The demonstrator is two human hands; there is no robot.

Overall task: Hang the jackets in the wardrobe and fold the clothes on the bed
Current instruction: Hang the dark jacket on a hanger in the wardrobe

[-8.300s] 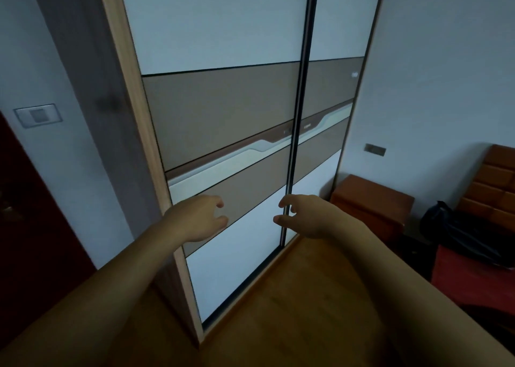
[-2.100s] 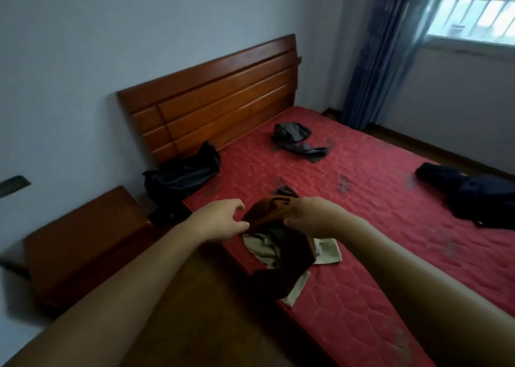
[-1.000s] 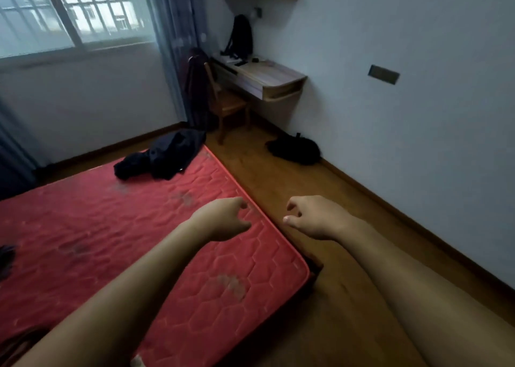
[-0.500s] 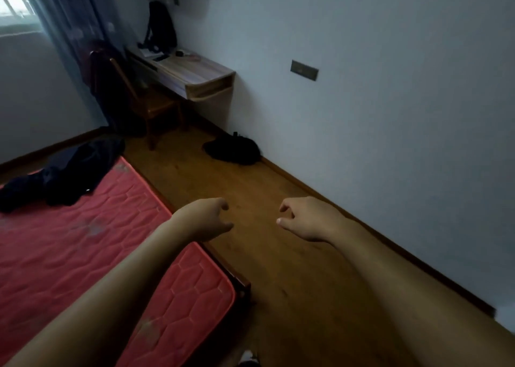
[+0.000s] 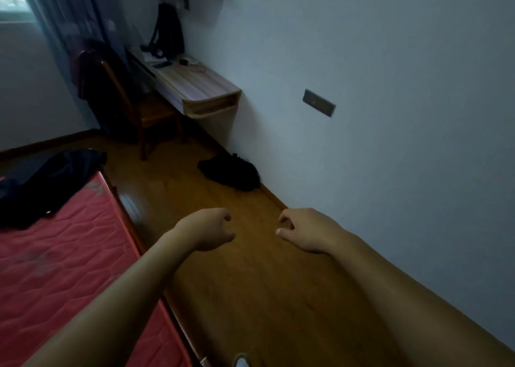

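Both my arms reach forward over the wooden floor. My left hand [image 5: 207, 231] and my right hand [image 5: 302, 231] hang with loosely curled fingers and hold nothing. A dark jacket [image 5: 41, 182] lies crumpled on the far corner of the red mattress [image 5: 50, 269], well to the left of my left hand. Another dark garment [image 5: 231, 172] lies on the floor by the wall, ahead of both hands. A dark reddish garment [image 5: 89, 76] hangs over the back of the chair [image 5: 145, 112]. The wardrobe is out of view.
A wall-mounted wooden desk [image 5: 195, 87] stands at the back with a black backpack [image 5: 167, 32] on it. A curtain [image 5: 64, 12] hangs at the window, far left. The grey wall [image 5: 390, 115] runs along my right. Wooden floor [image 5: 237, 283] lies between bed and wall.
Two seconds ago my hands were at brown clothes on the bed; now they hold nothing. My view has swung right to the foot of the bed, the floor and the desk.
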